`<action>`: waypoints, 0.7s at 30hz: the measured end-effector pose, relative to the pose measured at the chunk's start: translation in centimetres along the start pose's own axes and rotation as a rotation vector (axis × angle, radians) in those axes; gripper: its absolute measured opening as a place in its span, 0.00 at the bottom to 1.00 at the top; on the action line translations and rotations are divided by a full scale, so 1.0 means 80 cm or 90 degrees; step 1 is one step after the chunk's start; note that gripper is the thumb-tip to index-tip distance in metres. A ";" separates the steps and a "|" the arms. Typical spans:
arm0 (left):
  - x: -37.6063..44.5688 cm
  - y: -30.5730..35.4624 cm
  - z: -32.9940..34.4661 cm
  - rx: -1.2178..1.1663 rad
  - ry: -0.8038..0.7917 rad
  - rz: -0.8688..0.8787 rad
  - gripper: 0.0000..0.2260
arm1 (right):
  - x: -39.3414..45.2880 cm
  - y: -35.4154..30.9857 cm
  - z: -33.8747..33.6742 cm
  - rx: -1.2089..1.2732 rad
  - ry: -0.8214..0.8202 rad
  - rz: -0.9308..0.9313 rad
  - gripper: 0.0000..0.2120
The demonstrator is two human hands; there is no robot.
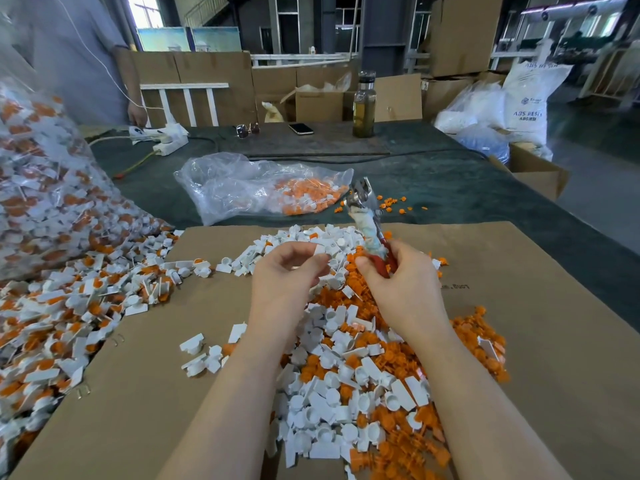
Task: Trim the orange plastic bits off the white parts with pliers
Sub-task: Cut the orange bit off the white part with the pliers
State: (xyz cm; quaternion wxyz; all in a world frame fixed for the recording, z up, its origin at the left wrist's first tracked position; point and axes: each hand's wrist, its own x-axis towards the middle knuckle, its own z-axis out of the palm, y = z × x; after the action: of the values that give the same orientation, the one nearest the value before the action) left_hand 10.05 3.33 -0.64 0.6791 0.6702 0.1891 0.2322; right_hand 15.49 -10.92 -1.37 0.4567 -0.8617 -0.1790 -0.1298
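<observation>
Pliers (367, 223) are gripped in the right hand (398, 282), centre-right of frame; fingers curled round the red handles, which are wrapped w/ whitish tape higher up. Metal head is pointed up and away, toward the upper centre; whether the jaws are apart can't be told. A white part (320, 250) is pinched betw. thumb and fingertips of the left hand (287, 271), just left of the pliers' handles, held above the pile.

Below and around both hands, a mixed heap of white parts (346, 403) and orange bits (485, 344) is spread on a cardboard sheet (166, 375) in the lower half of the frame. At left, more white/orange pieces are spilled from a big clear bag (38, 188) at the upper-left edge. A smaller clear bag (242, 185) w/ orange and white pieces is laid on the dark green table cover (450, 181), mid-frame. A few loose orange bits are scattered right of it.

Farther back on the table: a bottle (364, 105), a phone (300, 128), sunglasses (247, 129), a white power strip (169, 145). A person in grey (79, 57) is seen upper left. Cardboard boxes (460, 32) are stacked behind.
</observation>
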 end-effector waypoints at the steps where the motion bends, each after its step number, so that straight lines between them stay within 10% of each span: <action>1: -0.001 0.000 0.002 -0.014 0.003 -0.004 0.03 | -0.001 -0.001 0.000 0.005 0.004 -0.007 0.06; 21: -0.017 0.010 0.016 0.040 -0.008 0.070 0.06 | -0.009 -0.010 0.010 -0.008 0.119 -0.051 0.07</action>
State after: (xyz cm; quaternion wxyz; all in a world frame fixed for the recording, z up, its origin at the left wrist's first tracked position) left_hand 9.61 1.48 0.10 0.6453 0.7018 0.1549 0.2589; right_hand 14.52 -9.99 -1.47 0.4605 -0.8408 -0.1692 -0.2287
